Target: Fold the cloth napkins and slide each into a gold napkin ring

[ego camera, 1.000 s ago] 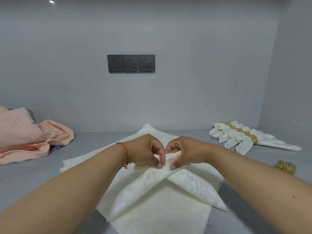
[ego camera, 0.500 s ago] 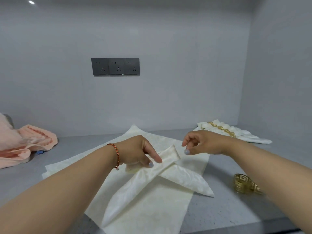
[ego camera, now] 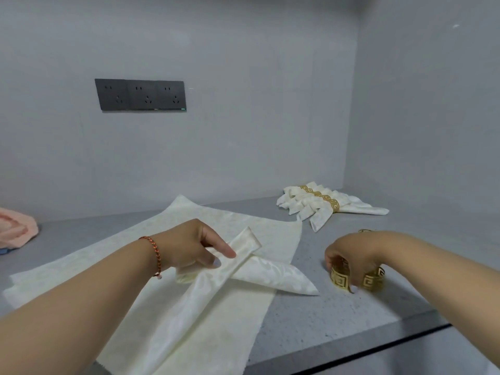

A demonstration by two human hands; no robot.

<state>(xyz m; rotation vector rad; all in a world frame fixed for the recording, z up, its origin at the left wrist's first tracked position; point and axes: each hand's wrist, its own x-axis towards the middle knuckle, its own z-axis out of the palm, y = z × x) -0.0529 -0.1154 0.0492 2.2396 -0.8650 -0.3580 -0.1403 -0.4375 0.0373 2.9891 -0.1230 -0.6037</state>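
Observation:
A cream folded napkin, its two tails crossed in an X, lies on a stack of flat cream napkins on the grey counter. My left hand, with a red braided bracelet on its wrist, pinches the folded napkin at the crossing. My right hand is down on the counter to the right, its fingers curled round a gold napkin ring. A second gold ring stands right beside it, under the palm.
Several finished napkins in gold rings lie in a row at the back right. A peach towel sits at the far left. Dark wall sockets are on the back wall. The counter's front edge runs close below the rings.
My right hand let go of the folded napkin and moved right and down onto the gold rings. My left hand stayed on the napkin's crossing. The view turned to the right.

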